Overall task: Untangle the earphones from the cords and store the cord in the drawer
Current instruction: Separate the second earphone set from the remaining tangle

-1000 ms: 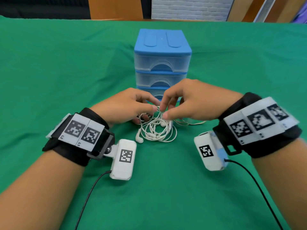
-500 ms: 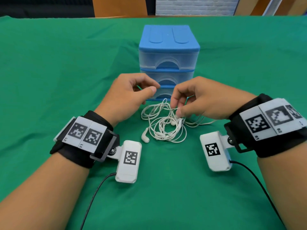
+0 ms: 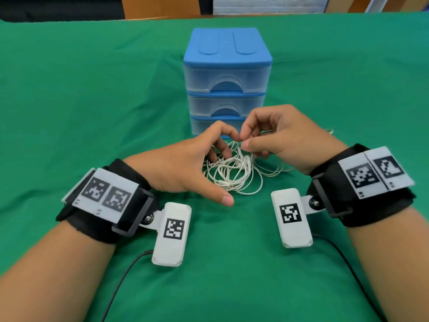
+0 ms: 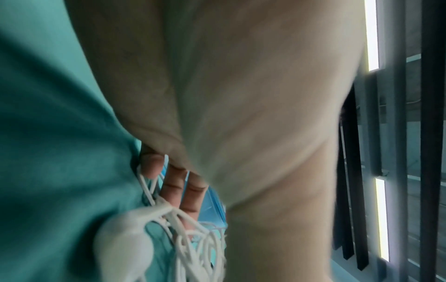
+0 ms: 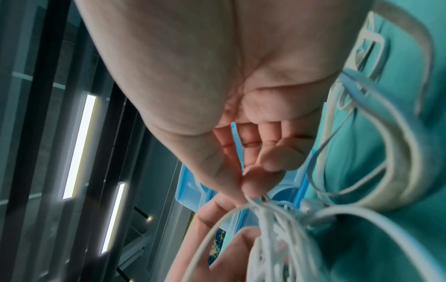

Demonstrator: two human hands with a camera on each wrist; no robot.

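Green cloth covered the desk (image 3: 69,94), wide and bare on both sides and toward the near edge, so plenty of room to spread wires out. Blue drawer unit (image 3: 226,73) stood just behind the hands, all three drawers closed; it sat close enough that pulling strands backward would likely bump it, better to draw them sideways or toward the body.

Left hand (image 3: 185,163) lay over the left edge of the tangle, fingers loosely curled among the strands, thumb out; whether it actually pinched one, cannot tell. Right hand (image 3: 281,138) pinched a white strand between thumb and forefinger at the top of the pile, the right wrist view confirmed this.

White tangle of earphones and cord (image 3: 234,173) rested on the cloth between both hands, in front of the bottom drawer. Judged very light, limp, thin, smooth enough to slip, and prone to tighten if yanked. Best taken near an earbud (image 4: 125,242) or plug end, easing loops free gently.
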